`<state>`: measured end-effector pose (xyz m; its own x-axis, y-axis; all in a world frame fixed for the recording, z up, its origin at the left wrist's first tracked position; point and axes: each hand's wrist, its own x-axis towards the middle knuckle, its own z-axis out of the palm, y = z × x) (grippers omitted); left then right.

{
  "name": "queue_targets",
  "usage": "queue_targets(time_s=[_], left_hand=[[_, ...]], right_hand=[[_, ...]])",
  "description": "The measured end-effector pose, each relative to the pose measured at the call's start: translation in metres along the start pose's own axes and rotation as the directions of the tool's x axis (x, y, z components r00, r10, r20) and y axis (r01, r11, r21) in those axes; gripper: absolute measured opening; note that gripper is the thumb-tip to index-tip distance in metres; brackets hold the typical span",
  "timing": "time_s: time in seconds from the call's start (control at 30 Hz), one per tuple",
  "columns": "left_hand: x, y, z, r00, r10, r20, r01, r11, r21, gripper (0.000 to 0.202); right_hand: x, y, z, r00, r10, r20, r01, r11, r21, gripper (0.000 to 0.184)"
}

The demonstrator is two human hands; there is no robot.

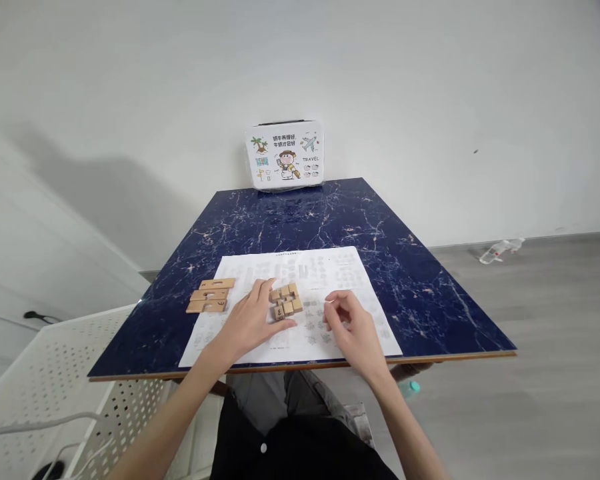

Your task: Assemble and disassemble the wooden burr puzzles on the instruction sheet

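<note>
On the printed paper sheet (330,267) lies a cluster of notched wooden puzzle pieces (288,301), fitted together, with a dark number on one near block. My left hand (247,323) grips this cluster from the left, its fingers along the far-left side and its thumb along the near edge. To the right of the cluster, apart from it, my right hand (353,330) rests over the sheet with fingers curled and thumb near the index finger; nothing shows between them. Three flat wooden pieces (210,295) with cut-outs and dark marks lie side by side left of my left hand, partly on the sheet.
The dark blue marbled table (290,220) ends at a brown front edge close to my body. A white cartoon-printed case (286,157) stands at its far end against the wall. A white perforated unit (45,373) with cables is at the left. A clear plastic item (501,250) lies on the floor.
</note>
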<state>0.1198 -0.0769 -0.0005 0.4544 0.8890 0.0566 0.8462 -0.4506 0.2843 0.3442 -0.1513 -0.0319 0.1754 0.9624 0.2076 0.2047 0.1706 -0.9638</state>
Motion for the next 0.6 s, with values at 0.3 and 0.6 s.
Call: queue_targets(time_s=[0.3,0.6], left_hand=[[-0.022,-0.013,0.024,0.981,-0.058,-0.185,0.027,0.986,-0.165,0.068],[-0.026,-0.010,0.016,0.987,-0.074,-0.140,0.035,0.965,-0.261,0.053]], right_hand=[[0.003,0.005,0.028,0.945,-0.224,0.237,0.305,0.862,-0.404,0.037],[0.000,0.012,0.029,0.951,-0.210,0.229,0.287,0.873,-0.394,0.031]])
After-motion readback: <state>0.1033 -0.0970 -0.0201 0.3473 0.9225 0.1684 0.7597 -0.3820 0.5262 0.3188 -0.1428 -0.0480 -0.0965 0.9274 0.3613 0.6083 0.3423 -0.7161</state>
